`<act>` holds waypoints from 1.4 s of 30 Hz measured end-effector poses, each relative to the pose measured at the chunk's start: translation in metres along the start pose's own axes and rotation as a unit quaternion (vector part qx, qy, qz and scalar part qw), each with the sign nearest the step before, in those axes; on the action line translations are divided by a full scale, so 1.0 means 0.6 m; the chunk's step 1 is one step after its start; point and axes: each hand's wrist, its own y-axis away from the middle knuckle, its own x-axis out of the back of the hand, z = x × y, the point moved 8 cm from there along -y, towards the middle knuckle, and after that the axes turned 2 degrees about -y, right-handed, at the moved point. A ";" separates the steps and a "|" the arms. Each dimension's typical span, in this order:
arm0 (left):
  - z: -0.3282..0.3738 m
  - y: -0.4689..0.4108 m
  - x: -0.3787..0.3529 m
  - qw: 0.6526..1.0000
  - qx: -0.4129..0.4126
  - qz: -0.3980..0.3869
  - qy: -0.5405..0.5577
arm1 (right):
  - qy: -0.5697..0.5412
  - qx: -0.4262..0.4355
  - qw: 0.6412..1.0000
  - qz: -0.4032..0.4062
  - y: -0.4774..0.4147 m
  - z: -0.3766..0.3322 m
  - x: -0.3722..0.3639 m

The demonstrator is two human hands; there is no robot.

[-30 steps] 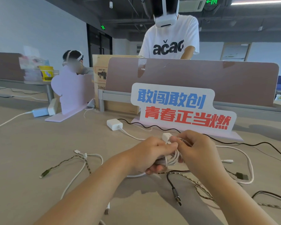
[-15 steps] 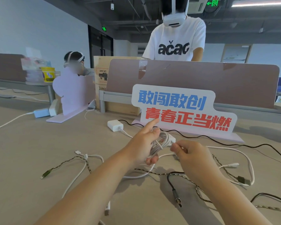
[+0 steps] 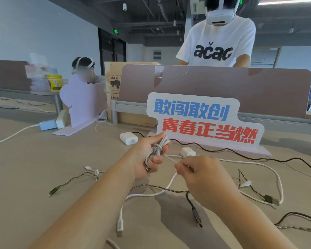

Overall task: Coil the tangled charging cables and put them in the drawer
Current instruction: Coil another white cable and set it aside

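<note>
My left hand [image 3: 145, 155] grips a coiled bundle of white cable [image 3: 157, 149] above the beige table [image 3: 25, 169]. A loose strand runs from the bundle to my right hand [image 3: 199, 178], which pinches it just right of the coil. A white plug end [image 3: 187, 151] lies on the table behind my right hand. More cables lie loose around: a white cable [image 3: 147, 194] under my arms, a braided cable [image 3: 70, 180] at the left, a black cable with a metal plug [image 3: 196, 215] near my right forearm, and a long white loop [image 3: 276, 178] at the right. No drawer is in view.
A white charger brick [image 3: 128, 138] sits behind my left hand. A standing sign with blue and red characters [image 3: 201, 119] and a black cable [image 3: 241, 152] lie beyond. A lilac cut-out stand [image 3: 83, 103] is at the left. A person in a white T-shirt [image 3: 217, 42] stands behind the divider.
My hands have drawn apart: the left turned the coil upright and raised it, the right pulled a strand out to the right. The plug end came out from my hands and lies on the table.
</note>
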 end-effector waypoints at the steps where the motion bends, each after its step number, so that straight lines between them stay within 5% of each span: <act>1: 0.001 -0.001 0.004 1.000 0.002 0.002 0.008 | 0.001 0.001 1.000 0.002 0.000 -0.003 0.001; 11: 0.010 -0.013 0.039 0.995 -0.048 0.076 -0.042 | 0.059 0.139 0.988 0.042 0.014 -0.036 0.011; 19: 0.024 0.002 -0.007 0.994 -0.096 0.018 0.047 | 0.010 0.183 0.970 0.162 0.009 -0.014 0.046; 23: 0.028 0.007 -0.005 0.978 -0.155 0.061 -0.129 | -0.001 0.208 0.964 0.168 0.013 -0.017 0.052; 26: 0.028 0.018 -0.025 0.890 -0.216 0.070 -0.397 | 0.007 0.224 0.960 0.168 0.014 -0.021 0.049; 28: 0.014 0.023 -0.046 0.867 -0.215 0.029 -0.449 | -0.003 0.214 0.956 0.203 0.015 -0.016 0.059; 31: -0.014 0.032 -0.075 0.916 -0.166 -0.075 -0.357 | -0.044 0.161 0.954 0.250 0.016 0.002 0.076; 34: -0.025 0.040 -0.093 0.927 -0.150 -0.134 -0.315 | -0.100 0.054 0.969 0.218 0.003 0.034 0.075; 42: 0.008 0.037 -0.084 0.942 -0.214 -0.077 -0.247 | -0.118 -0.052 0.987 0.095 -0.013 0.072 0.032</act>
